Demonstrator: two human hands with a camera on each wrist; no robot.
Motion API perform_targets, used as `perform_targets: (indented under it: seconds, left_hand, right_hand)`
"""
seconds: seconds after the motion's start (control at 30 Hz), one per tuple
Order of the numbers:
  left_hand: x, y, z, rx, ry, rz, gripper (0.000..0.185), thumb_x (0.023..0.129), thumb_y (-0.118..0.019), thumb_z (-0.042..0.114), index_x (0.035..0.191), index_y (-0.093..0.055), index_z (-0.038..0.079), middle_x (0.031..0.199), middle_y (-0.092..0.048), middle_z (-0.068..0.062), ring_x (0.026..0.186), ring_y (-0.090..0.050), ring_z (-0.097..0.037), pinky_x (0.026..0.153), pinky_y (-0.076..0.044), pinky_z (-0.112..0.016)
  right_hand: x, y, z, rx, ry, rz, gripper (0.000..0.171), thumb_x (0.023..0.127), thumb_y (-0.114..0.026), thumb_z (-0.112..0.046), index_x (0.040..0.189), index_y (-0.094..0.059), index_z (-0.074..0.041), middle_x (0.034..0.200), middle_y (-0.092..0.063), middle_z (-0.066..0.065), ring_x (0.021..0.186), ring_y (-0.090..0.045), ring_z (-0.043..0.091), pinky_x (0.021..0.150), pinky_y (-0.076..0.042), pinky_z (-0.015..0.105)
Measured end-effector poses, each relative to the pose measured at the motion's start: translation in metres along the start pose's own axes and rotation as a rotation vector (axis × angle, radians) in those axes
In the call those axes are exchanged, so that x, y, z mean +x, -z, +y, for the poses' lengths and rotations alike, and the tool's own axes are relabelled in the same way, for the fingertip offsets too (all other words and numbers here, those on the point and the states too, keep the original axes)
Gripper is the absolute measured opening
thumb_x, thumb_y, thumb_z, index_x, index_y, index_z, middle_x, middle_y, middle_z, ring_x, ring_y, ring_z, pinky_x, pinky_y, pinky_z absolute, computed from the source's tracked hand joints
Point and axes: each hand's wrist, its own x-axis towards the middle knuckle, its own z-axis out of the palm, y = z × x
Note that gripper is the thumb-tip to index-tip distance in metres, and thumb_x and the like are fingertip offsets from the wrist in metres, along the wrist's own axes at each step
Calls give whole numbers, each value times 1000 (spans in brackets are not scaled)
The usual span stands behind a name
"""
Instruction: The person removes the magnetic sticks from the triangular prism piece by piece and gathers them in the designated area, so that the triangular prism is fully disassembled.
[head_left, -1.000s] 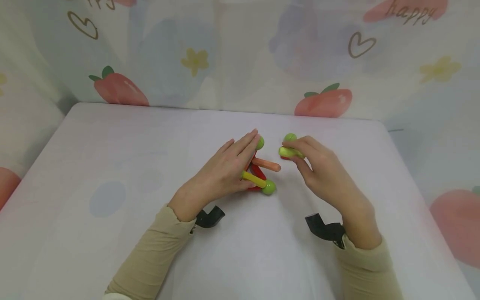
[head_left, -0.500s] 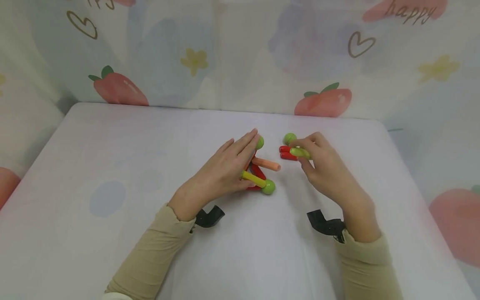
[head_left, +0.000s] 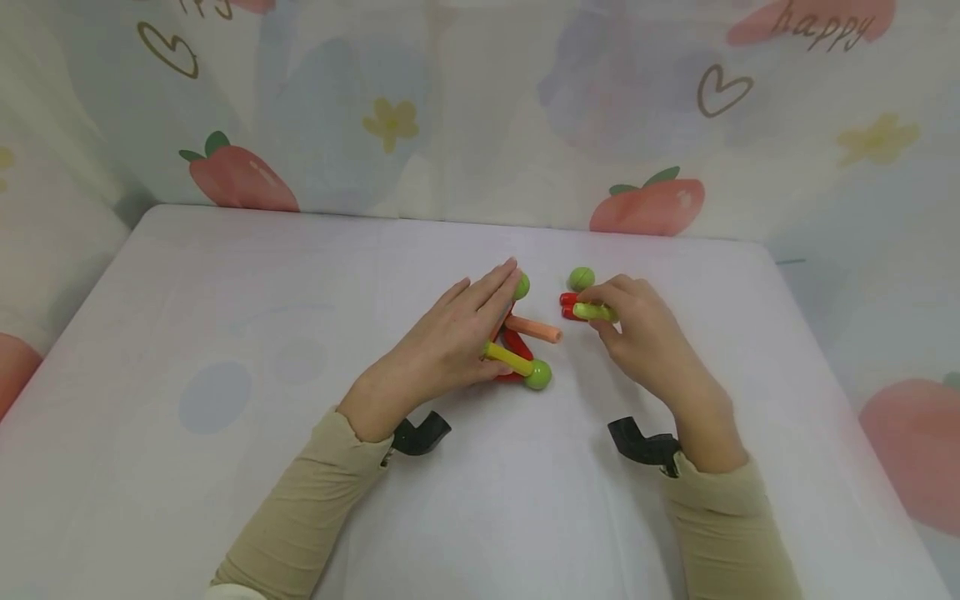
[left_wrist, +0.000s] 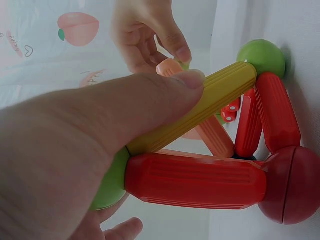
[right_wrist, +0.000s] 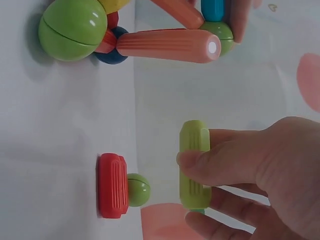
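Note:
A toy frame of sticks and balls stands mid-table. My left hand (head_left: 457,333) lies over it with straight fingers, the thumb pressing on its yellow stick (head_left: 508,358) (left_wrist: 200,107). That stick ends in a green ball (head_left: 537,375) (left_wrist: 261,56). Red sticks (left_wrist: 195,180) and a dark red ball (left_wrist: 290,185) form the base. An orange stick (head_left: 534,328) (right_wrist: 165,46) juts out to the right. My right hand (head_left: 630,325) pinches a light green stick (head_left: 596,312) (right_wrist: 195,172) just above the table. Beside it lie short red sticks (head_left: 567,300) (right_wrist: 112,186) and a loose green ball (head_left: 581,277).
The white table (head_left: 225,333) is backed by a curtain printed with peaches (head_left: 648,204) that hangs on three sides. Black wrist mounts (head_left: 420,433) sit under both forearms. A blue ball (right_wrist: 110,55) and a teal stick (right_wrist: 215,10) belong to the frame.
My right hand has drawn the light green stick slightly right and toward me, uncovering the red sticks beneath it. My left hand and the frame have stayed put.

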Motion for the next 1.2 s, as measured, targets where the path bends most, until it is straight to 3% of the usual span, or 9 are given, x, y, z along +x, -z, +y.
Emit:
perform_targets:
  seconds: [0.47,0.83,1.2]
  left_hand:
    - [0,-1,-1,0,-2,4,104,80,-82,41,156,-23,3,164,-24,-10,150,-29,-19,119,-32,-50]
    - [0,-1,0,8,-10,21,100,80,-82,38,155,-26,3,164,-26,-9,151,-29,-18,118,-33,-50]
    - [-1,-1,-1,14,-19,37,100,80,-82,41,155,-27,2,163,-28,-10,150,-30,-19,117,-35,-50]
  right_hand:
    - [7,-27,18,-12,-43,-28,25,85,-63,12,107,-68,3,105,-60,21,99,-50,36,87,-48,47]
    - [8,-38,27,-72,-39,-8,23,85,-70,6,107,-72,0,100,-60,21,95,-52,37,82,-50,47]
    - [8,-37,28,-80,-252,-64,23,87,-68,2,110,-63,1,106,-55,20,99,-52,35,90,-52,51]
